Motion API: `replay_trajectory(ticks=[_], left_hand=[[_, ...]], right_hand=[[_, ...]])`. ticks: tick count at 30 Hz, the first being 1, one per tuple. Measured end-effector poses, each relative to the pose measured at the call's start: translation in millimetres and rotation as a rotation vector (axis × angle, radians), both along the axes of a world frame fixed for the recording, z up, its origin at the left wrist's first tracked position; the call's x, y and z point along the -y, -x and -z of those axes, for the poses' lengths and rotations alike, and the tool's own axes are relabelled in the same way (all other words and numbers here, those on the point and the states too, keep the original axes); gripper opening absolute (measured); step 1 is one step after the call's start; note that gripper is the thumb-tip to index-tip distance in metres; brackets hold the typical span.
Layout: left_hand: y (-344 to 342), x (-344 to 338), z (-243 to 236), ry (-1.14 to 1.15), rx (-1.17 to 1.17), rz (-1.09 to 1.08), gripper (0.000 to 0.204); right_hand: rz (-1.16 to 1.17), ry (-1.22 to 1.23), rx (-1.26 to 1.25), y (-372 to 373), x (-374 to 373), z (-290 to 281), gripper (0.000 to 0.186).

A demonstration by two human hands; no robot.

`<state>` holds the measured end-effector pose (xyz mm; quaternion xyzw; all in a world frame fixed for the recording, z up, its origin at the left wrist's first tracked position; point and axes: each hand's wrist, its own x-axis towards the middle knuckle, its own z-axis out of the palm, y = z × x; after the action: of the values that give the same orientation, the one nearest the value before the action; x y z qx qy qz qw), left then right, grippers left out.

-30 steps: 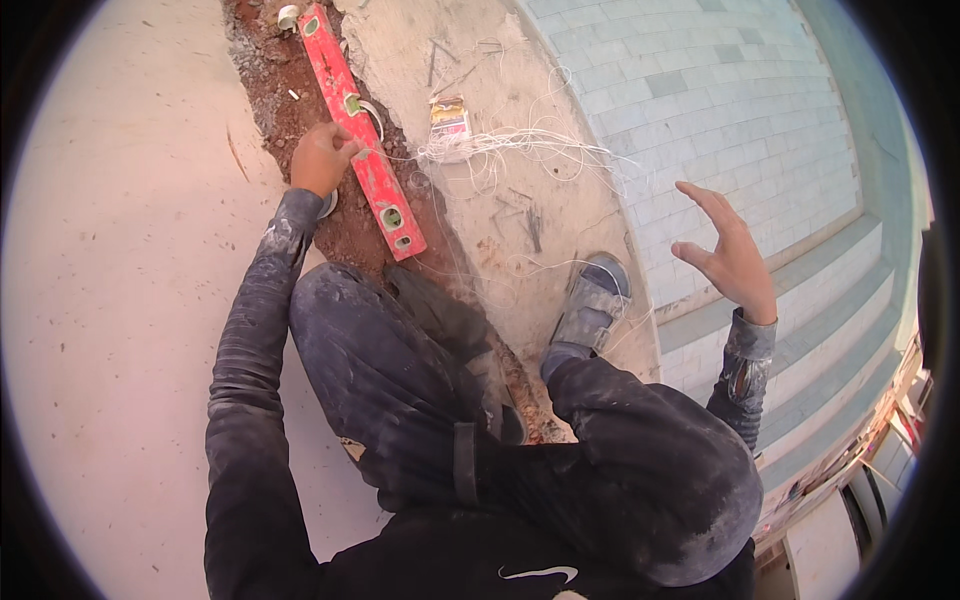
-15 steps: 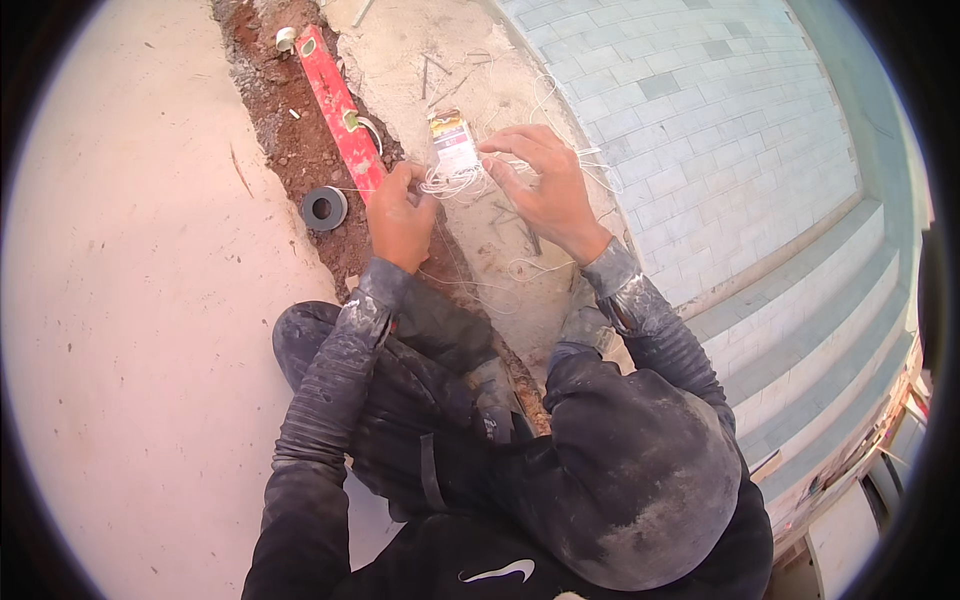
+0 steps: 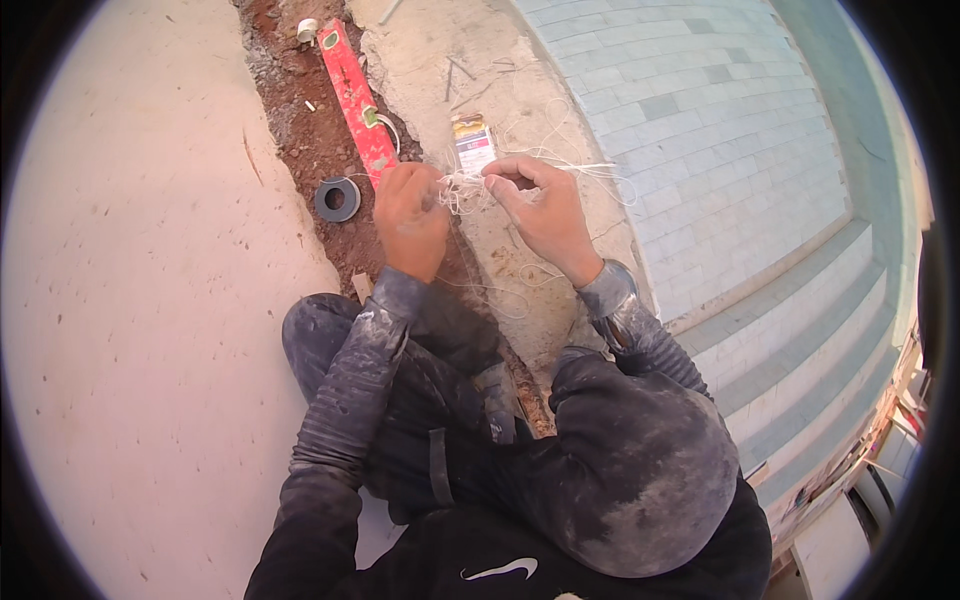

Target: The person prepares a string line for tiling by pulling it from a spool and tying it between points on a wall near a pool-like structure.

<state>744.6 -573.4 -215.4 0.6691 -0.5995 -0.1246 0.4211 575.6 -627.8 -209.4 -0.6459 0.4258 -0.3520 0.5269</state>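
A tangle of thin white string (image 3: 462, 192) is held between my two hands over the concrete strip. My left hand (image 3: 410, 210) is closed on it at the lower end of a red spirit level (image 3: 350, 85). My right hand (image 3: 535, 205) pinches the string just right of that, below a small white and yellow packet (image 3: 474, 145). A dark grey roll (image 3: 336, 200) lies on the soil to the left of my left hand. Loose strands trail rightward toward the tiles.
A soil trench (image 3: 290, 130) runs between pale flooring (image 3: 140, 250) and rough concrete (image 3: 500, 60) scattered with thin dark pieces (image 3: 460, 72). Pale blue tiles (image 3: 700, 120) with steps (image 3: 790, 330) fill the right side. My bent knees are below.
My right hand came left from above the tiles to the string. My left hand left the level's middle and moved right and down. Both now grip the tangle, and the roll is uncovered.
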Motion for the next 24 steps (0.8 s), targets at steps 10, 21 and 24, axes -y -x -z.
replay_trajectory(ticks=[10,21,24], left_hand=[[2.0,0.9,-6.1,0.032,0.029,0.079,0.016],[-5.1,1.3,-2.7,0.033,-0.042,0.035,0.017],[-5.9,1.8,-0.8,0.039,-0.077,0.034,0.017]], right_hand=[[-0.194,0.319,-0.037,-10.6,0.5,-0.6,0.024],[-0.275,0.400,-0.274,11.5,3.3,-16.4,0.011],[-0.343,0.374,-0.387,26.0,11.9,-23.0,0.013]])
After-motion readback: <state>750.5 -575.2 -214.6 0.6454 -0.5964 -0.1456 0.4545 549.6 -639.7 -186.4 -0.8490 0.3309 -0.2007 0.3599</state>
